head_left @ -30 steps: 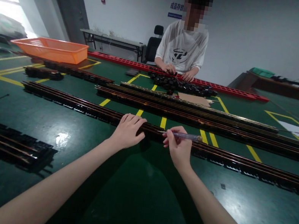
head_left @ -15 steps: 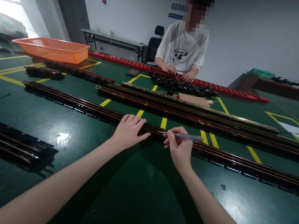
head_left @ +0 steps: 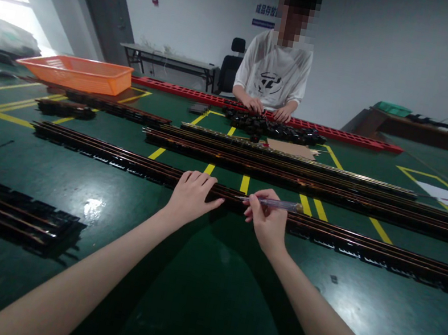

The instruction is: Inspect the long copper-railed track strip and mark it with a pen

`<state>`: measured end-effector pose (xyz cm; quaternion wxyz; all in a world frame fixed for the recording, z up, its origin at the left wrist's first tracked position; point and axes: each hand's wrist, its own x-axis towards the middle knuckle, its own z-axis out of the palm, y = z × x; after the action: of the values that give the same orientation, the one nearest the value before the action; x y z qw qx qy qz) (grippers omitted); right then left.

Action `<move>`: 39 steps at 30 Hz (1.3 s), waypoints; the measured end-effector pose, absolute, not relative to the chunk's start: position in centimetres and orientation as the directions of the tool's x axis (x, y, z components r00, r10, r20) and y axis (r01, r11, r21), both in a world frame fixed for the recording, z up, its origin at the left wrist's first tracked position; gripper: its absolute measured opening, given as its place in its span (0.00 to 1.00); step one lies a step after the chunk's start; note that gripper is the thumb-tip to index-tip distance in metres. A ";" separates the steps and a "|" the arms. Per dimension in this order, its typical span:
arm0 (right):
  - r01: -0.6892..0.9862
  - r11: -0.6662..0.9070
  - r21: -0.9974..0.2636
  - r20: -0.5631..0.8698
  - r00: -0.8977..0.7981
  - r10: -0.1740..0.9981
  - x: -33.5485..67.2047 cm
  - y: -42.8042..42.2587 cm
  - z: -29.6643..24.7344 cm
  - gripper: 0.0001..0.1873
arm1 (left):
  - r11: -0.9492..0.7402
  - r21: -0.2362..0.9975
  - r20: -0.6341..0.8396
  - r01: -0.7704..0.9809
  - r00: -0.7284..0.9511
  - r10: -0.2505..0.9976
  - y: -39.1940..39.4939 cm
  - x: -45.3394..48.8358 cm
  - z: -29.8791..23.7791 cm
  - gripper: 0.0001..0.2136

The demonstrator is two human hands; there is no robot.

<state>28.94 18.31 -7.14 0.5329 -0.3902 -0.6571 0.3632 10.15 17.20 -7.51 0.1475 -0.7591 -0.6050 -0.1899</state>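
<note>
A long dark rail with copper strips (head_left: 349,244) lies across the green floor in front of me. My left hand (head_left: 191,196) rests on top of it, fingers curled over the far side and thumb stretched out. My right hand (head_left: 267,221) is closed around a thin clear-handled screwdriver (head_left: 282,205), its tip pointing left at the rail just right of my left hand.
More long rails (head_left: 292,171) lie parallel behind. A stack of rails (head_left: 3,212) sits at the near left. Opposite me a person in a white T-shirt (head_left: 273,72) handles a heap of small black parts (head_left: 274,128). An orange basket (head_left: 76,72) stands at the far left.
My left thumb has spread out to the right along the rail. Otherwise both hands and the screwdriver stay where they were.
</note>
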 end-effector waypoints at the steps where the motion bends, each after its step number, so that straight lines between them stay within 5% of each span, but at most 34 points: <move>1: 0.125 0.428 -0.895 0.413 -0.126 0.902 28.9 18.3 -7.1 0.10 | -0.224 0.004 0.464 0.975 0.196 0.864 17.2 10.1 -7.5 0.18; 39: 0.146 0.482 -0.864 0.477 -0.072 0.876 28.7 18.3 -7.4 0.09 | -0.198 -0.004 0.514 0.980 0.172 0.840 17.1 10.3 -7.9 0.16</move>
<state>28.73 18.30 -7.43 0.5586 -0.3900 -0.6550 0.3268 10.35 17.07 -7.89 0.1705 -0.7463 -0.6098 -0.2052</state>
